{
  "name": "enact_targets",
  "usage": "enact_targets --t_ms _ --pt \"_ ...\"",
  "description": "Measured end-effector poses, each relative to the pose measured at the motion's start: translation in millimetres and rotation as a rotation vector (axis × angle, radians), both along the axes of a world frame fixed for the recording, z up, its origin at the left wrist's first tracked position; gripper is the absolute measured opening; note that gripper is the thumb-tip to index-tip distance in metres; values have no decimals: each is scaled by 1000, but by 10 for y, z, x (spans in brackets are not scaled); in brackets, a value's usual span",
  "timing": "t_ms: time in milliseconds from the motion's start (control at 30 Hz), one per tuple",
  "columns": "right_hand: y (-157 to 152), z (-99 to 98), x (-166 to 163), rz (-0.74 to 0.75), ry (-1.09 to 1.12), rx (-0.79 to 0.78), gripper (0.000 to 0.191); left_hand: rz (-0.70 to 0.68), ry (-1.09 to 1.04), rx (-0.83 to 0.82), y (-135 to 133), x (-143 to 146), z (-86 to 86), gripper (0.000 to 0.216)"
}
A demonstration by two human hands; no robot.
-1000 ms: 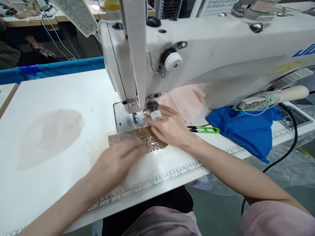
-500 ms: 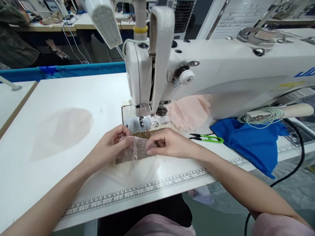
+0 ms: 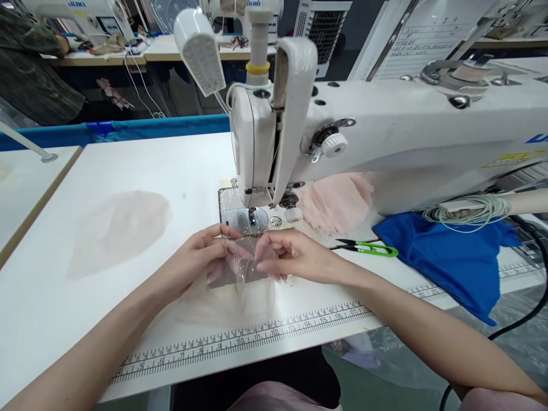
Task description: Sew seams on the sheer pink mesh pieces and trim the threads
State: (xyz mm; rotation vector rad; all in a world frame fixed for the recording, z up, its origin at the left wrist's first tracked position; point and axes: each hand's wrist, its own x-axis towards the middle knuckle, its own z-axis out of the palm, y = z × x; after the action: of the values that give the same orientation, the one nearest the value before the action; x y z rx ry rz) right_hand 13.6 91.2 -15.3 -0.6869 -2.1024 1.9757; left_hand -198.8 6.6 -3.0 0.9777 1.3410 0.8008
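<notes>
A white tabletop (image 3: pixel 192 165) is marked along its near edge with a printed ruler scale (image 3: pixel 244 341), and its far side is bordered by a blue fabric strip (image 3: pixel 166 128). It is spanned by a white sewing machine (image 3: pixel 252 142), beneath whose arm a pale pink cloth (image 3: pixel 338 200) is bunched. A sheer cut piece (image 3: pixel 124 228) is laid flat toward the left. Green-handled thread snips (image 3: pixel 377 249) are placed near a crumpled blue cloth (image 3: pixel 445 257), above which a coil of pale cord (image 3: pixel 466 211) is seen. In the room beyond, another sewing machine (image 3: pixel 92 20) is stood on a bench, and a tall vented unit (image 3: pixel 323 31) and a printed sheet (image 3: pixel 422 45) can be made out.

In front of the needle plate (image 3: pixel 233 216), a thin sheer fabric (image 3: pixel 243 257) is held up between both hands, its lower part draped toward the ruler scale. Its edge is pinched between thumb and forefinger of the left hand (image 3: pixel 203 254), which is reached in diagonally. By the right hand (image 3: pixel 295 257), the other side is gripped in curled fingers, partly veiled by the fabric. Both forearms are angled inward, and the hands are kept close together without touching.
</notes>
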Motion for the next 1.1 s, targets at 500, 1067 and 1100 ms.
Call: enact_targets --t_ms 500,1067,1100 --pt "62 -78 6 -169 11 -3 10 29 75 59 -60 19 17 24" --pt "-142 -122 -55 -321 217 117 7 102 459 354 -113 252 -36 22" --pt "-146 -127 -53 -321 225 156 8 101 490 378 -116 251 -48 20"
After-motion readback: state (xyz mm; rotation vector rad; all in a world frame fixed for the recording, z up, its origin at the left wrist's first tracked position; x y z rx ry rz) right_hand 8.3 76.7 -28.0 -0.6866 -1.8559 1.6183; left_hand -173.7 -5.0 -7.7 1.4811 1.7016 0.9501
